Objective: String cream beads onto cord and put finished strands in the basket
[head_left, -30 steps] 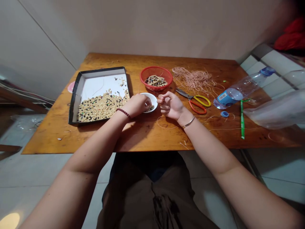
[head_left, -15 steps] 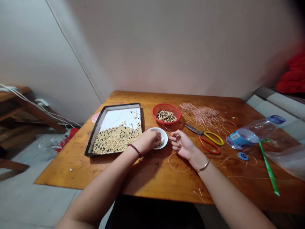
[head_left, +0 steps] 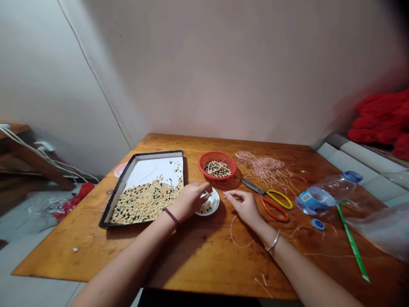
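Note:
Over the left edge of a small white dish with beads in it is my left hand, fingers curled and bent; whether it pinches a bead is too small to tell. My right hand is just right of the dish, its thumb and forefinger pressed together on a thin string that loops down onto the table. A black-edged tray full of cream, black and green beads lies left of my left hand. Behind the dish stands a red basket holding strung beads.
Scissors with red and yellow handles lie right of my right hand, below a tangle of pink string. Farther right are a cut plastic bottle, a blue cap, a green strip and a clear bag.
The view has shifted, so the table sits lower. My left hand has risen from inside the dish to its edge, uncovering more beads. My right thumb and forefinger now point toward the dish.

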Demonstrator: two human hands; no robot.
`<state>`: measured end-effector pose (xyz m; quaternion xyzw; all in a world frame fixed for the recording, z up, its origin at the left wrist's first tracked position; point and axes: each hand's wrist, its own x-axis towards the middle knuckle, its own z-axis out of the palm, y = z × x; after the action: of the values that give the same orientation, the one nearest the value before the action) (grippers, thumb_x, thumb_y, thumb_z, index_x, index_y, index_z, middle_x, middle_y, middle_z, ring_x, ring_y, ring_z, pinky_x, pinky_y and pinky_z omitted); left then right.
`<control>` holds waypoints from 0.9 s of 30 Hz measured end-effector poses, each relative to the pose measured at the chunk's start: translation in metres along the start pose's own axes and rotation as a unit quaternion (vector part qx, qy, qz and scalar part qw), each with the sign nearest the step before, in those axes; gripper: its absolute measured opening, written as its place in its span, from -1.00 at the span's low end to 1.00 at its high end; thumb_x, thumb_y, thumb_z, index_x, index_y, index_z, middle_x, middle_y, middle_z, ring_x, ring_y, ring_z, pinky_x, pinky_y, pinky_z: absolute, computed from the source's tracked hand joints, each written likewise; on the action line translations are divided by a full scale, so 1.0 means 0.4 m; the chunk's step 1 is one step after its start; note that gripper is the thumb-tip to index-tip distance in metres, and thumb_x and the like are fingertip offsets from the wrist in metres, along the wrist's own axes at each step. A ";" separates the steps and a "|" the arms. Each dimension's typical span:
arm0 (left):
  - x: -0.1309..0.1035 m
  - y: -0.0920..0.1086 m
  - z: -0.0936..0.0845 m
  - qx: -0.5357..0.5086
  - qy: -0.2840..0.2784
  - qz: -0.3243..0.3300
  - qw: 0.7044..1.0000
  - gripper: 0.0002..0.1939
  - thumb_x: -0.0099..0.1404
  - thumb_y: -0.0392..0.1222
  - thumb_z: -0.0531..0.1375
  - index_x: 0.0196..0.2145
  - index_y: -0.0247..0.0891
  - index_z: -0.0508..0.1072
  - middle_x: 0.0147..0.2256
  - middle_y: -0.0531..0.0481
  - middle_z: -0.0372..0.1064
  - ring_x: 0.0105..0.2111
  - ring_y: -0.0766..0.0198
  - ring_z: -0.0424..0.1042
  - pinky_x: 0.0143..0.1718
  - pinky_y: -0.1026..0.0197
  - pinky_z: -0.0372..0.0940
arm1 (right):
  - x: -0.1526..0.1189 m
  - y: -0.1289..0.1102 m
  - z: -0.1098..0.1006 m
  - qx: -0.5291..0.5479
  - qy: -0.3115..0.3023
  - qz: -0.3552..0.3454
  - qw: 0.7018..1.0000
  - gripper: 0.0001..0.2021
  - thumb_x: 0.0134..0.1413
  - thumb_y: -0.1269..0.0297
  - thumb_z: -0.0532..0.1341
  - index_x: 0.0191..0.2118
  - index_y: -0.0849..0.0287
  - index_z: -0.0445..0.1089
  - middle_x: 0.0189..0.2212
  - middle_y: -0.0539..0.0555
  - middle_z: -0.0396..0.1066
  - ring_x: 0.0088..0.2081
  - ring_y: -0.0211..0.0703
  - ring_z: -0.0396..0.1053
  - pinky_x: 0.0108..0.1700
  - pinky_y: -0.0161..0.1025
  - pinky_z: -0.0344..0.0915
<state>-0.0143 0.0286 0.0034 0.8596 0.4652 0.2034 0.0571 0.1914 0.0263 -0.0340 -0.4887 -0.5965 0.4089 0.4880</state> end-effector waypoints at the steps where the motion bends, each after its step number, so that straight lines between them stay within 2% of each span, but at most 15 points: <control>1: -0.005 -0.002 0.001 -0.012 0.030 -0.002 0.999 -0.90 0.32 -0.20 0.12 -0.23 -0.24 0.40 -0.32 -0.05 0.44 -0.34 0.27 0.41 -0.31 0.25 0.28 | 0.000 -0.002 -0.003 0.006 0.013 -0.003 1.000 -0.87 -0.04 0.19 0.30 -0.43 0.11 0.55 -0.40 0.14 0.56 -0.32 0.04 0.49 -0.27 -0.10 0.39; 4: -0.026 -0.004 0.004 -0.004 0.124 0.025 0.992 -0.93 0.32 -0.22 0.12 -0.26 -0.22 0.38 -0.35 -0.03 0.42 -0.35 0.27 0.38 -0.32 0.23 0.29 | -0.003 -0.017 -0.006 0.013 0.027 -0.009 1.000 -0.86 -0.04 0.18 0.30 -0.38 0.11 0.56 -0.35 0.16 0.56 -0.29 0.07 0.49 -0.24 -0.05 0.39; 6: -0.041 -0.003 0.007 -0.037 0.194 0.052 0.979 -0.93 0.30 -0.28 0.15 -0.24 -0.21 0.35 -0.32 -0.01 0.43 -0.38 0.31 0.37 -0.36 0.26 0.29 | -0.009 -0.026 -0.003 0.010 0.023 -0.010 1.000 -0.85 -0.04 0.18 0.30 -0.34 0.09 0.56 -0.32 0.15 0.56 -0.28 0.06 0.49 -0.23 -0.05 0.38; 8: -0.054 0.001 0.011 -0.081 0.255 0.063 0.961 -0.81 0.25 -0.33 0.21 -0.19 -0.20 0.31 -0.29 0.00 0.45 -0.42 0.35 0.35 -0.40 0.28 0.29 | -0.017 -0.032 0.001 0.007 0.010 -0.014 1.000 -0.87 -0.02 0.19 0.30 -0.35 0.09 0.55 -0.34 0.14 0.56 -0.30 0.03 0.48 -0.25 -0.08 0.37; 10: -0.064 0.006 0.017 -0.109 0.289 0.067 0.949 -0.71 0.20 -0.37 0.25 -0.17 -0.19 0.26 -0.29 0.02 0.45 -0.46 0.38 0.33 -0.43 0.29 0.29 | -0.025 -0.036 0.003 0.014 -0.009 -0.016 1.000 -0.87 0.00 0.19 0.28 -0.39 0.10 0.52 -0.40 0.11 0.54 -0.35 -0.02 0.46 -0.30 -0.13 0.35; 14: -0.072 0.013 0.034 -0.137 0.310 0.063 0.939 -0.63 0.16 -0.39 0.28 -0.23 -0.19 0.16 -0.30 0.04 0.48 -0.51 0.42 0.30 -0.42 0.28 0.29 | -0.047 -0.040 0.000 0.004 -0.033 -0.023 0.999 -0.83 0.07 0.17 0.22 -0.43 0.13 0.43 -0.49 0.05 0.45 -0.45 -0.14 0.38 -0.41 -0.25 0.27; 18: -0.067 0.009 0.044 -0.145 0.308 0.071 0.938 -0.62 0.16 -0.40 0.28 -0.25 -0.19 0.12 -0.29 0.03 0.49 -0.48 0.42 0.34 -0.42 0.29 0.30 | -0.070 -0.049 -0.007 -0.114 -0.041 -0.132 0.984 -0.81 0.05 0.25 0.23 -0.53 0.14 0.33 -0.61 -0.04 0.31 -0.59 -0.29 0.17 -0.50 -0.30 0.09; 21: -0.062 0.000 0.043 -0.150 0.315 0.090 0.933 -0.60 0.14 -0.40 0.30 -0.26 -0.20 0.12 -0.30 0.02 0.50 -0.47 0.41 0.35 -0.45 0.30 0.30 | -0.079 -0.055 -0.010 -0.137 -0.042 -0.190 0.971 -0.77 0.03 0.34 0.22 -0.59 0.17 0.25 -0.67 -0.08 0.20 -0.61 -0.35 0.08 -0.51 -0.33 0.02; 27: -0.060 -0.012 0.044 -0.120 0.313 0.119 0.935 -0.57 0.11 -0.38 0.33 -0.21 -0.19 0.14 -0.31 0.03 0.51 -0.48 0.40 0.35 -0.44 0.28 0.31 | -0.079 -0.060 -0.013 -0.093 -0.028 -0.179 0.979 -0.76 0.02 0.34 0.20 -0.61 0.18 0.23 -0.70 -0.10 0.12 -0.64 -0.38 0.01 -0.58 -0.35 -0.06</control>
<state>-0.0226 0.0131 -0.0211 0.7883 0.3262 0.5216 -0.0128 0.1935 -0.0092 -0.0155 -0.4053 -0.7231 0.2713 0.4891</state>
